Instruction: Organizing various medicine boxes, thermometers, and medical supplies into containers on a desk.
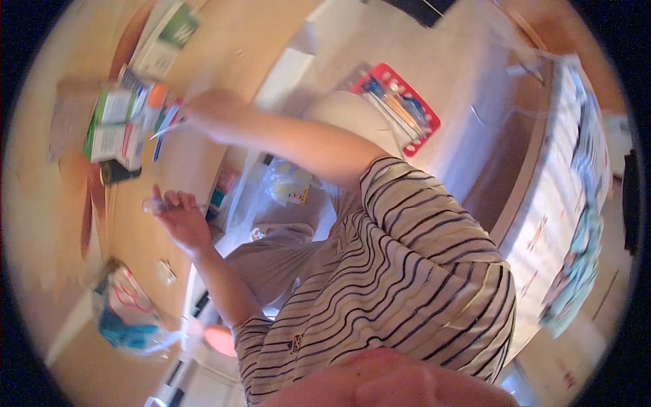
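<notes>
My right hand (211, 117), smeared by motion, is closed around a slim, pale, pointed tool (167, 129). Its tip reaches over the wooden desk (193, 166), beside a cluster of small packages. My left hand (182, 222) hovers over the desk's near side, with the index finger raised and the other fingers curled. A small clear or pale thing (150, 205) shows at its fingertips, too blurred to name. Closest to the tool's tip are a green and white box (110, 125) and an orange-capped container (157, 96).
A white and green carton (166, 41) stands at the desk's far end. A clear and blue plastic bag (129, 312) and a small packet (165, 271) lie nearer. On the right are a red tray of slim items (427, 125) and a bed (542, 230).
</notes>
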`<state>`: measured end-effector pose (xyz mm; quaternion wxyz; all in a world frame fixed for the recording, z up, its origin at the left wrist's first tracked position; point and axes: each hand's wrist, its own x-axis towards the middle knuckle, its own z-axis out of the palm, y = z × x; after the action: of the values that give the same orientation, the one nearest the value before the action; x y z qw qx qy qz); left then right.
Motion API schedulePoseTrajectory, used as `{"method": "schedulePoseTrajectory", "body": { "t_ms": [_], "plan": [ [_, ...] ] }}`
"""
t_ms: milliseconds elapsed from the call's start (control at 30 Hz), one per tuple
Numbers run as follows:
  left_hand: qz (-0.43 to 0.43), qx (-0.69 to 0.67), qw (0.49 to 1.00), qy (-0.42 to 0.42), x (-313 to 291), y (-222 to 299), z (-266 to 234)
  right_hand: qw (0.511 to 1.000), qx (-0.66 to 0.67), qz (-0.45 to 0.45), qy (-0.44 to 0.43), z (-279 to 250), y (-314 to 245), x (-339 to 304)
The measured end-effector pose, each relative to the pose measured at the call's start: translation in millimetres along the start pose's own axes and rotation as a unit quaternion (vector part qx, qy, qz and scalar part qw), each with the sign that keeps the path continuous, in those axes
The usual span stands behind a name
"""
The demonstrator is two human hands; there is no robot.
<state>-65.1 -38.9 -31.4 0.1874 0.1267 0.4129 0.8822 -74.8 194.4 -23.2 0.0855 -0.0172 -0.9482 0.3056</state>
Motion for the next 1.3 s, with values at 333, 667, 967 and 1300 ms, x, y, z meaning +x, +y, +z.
{"method": "schedulePoseTrajectory", "body": {
  "t_ms": [333,667,967,1300],
  "plan": [
    [-0.055,0.087,0.991,-0.086,-2.9,-75.7,160.4,0.939,0.304,0.112,0.118,-55.7,20.6,-185.3],
    [-0.213,0.264,0.925,-0.169,-29.5,-184.0,220.5,0.784,0.526,0.16,0.289,-54.9,97.5,-265.7],
    [-0.021,0.468,0.826,-0.314,-38.5,-149.6,164.0,0.75,0.39,0.435,0.31,-6.2,254.9,-361.5],
    [0.397,0.645,0.488,-0.434,-36.4,-119.2,151.4,0.83,0.126,0.505,0.201,5.9,389.7,-379.2]
  ]
}}
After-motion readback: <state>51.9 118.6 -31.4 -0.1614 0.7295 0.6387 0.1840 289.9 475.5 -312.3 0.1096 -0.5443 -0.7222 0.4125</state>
